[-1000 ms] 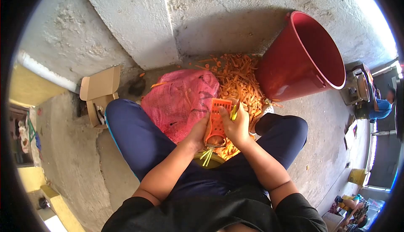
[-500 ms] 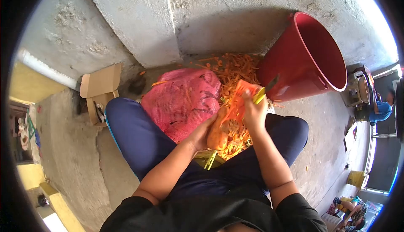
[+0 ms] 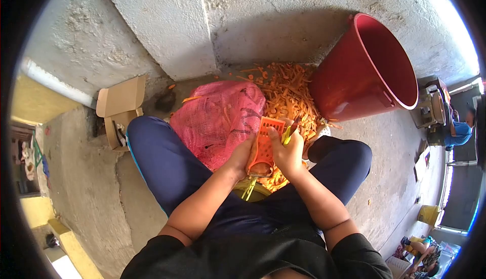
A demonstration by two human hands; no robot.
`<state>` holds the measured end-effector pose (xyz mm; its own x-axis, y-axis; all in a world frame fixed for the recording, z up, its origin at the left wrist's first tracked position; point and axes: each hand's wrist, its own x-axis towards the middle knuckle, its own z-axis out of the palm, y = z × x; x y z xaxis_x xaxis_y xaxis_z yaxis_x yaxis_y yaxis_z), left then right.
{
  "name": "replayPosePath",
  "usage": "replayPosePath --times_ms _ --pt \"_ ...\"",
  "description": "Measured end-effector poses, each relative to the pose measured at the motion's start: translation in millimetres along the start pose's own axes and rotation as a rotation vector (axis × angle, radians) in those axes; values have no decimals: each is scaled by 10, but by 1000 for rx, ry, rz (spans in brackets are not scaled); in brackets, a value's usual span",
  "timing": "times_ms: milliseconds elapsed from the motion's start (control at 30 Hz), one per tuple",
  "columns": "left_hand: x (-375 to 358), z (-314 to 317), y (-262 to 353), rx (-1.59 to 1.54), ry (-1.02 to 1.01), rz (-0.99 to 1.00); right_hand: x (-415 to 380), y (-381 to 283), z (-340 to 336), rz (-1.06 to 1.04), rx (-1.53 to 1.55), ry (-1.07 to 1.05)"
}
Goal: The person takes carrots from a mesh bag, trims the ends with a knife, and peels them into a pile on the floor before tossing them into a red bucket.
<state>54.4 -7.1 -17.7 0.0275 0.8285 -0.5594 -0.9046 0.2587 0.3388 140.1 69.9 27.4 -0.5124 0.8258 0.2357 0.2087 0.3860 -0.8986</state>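
Between my knees, my left hand (image 3: 242,158) is closed around a thick carrot (image 3: 260,169), whose lower end shows below an orange slotted plastic grater (image 3: 268,140). My right hand (image 3: 287,155) grips the grater's right side, its thumb on the face. That same hand also holds a yellow-handled knife (image 3: 287,136) with the dark blade pointing up. The grater lies over the carrot, hiding most of it. Orange peelings (image 3: 291,97) are heaped beyond my hands, and more lie beneath them. Just below the carrot hang yellow-green strips (image 3: 248,189).
A pink mesh sack (image 3: 217,117) rests left of my hands. The large red bucket (image 3: 349,76) leans tilted at the right, against the peelings. An open cardboard box (image 3: 121,99) stands beyond my left knee. Two other people (image 3: 458,133) are far off at the right.
My right hand has moved down and left, bringing the grater from beyond the carrot to over it. The knife came along in that hand. My left hand has stayed around the carrot.
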Motion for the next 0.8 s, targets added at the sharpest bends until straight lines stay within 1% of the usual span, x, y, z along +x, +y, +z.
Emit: replayPosePath --times_ms 67,100,133,167,200,233,267,300,333,367,433,500,533,567,633,667,733,800 --pt "8 -30 -15 44 -18 3 35 15 -31 -5 -100 35" --pt "19 -95 -23 85 -119 5 79 31 -65 -7 -151 52" --pt "23 -185 -35 124 -220 5 233 77 -112 -112 -197 188" --pt "20 -244 -63 161 -322 5 389 282 -177 -30 -251 312" --pt "-106 9 -95 229 -41 34 556 276 -288 73 -166 335" --pt "-124 2 -133 231 -46 16 670 379 -381 61 -234 407" --pt "-144 -12 -153 236 -51 -2 760 552 -464 14 -236 455" --pt "-153 -25 -147 242 -57 -19 794 490 -520 164 -257 421" --pt "-137 -35 -109 139 -13 -94 761 419 -510 156 -149 409" --pt "-89 -90 -79 62 -15 -108 693 334 -450 145 -40 391" --pt "-49 -59 8 -125 -36 -76 497 366 -280 -33 -77 310" --pt "5 -22 45 -117 -99 -59 240 320 -127 10 58 172" --pt "13 -16 59 -112 -125 -46 149 200 -66 68 158 114" --pt "12 -12 53 -118 -100 -18 88 84 -30 127 264 51" --pt "-5 -12 32 -132 -40 41 33 40 13 51 184 1" --pt "-6 -10 27 -148 -14 37 20 26 25 11 143 -24" --pt "4 -2 28 -176 33 24 16 4 16 25 57 -18" --pt "26 -32 10 -115 67 16 18 -28 5 4 -3 -17"
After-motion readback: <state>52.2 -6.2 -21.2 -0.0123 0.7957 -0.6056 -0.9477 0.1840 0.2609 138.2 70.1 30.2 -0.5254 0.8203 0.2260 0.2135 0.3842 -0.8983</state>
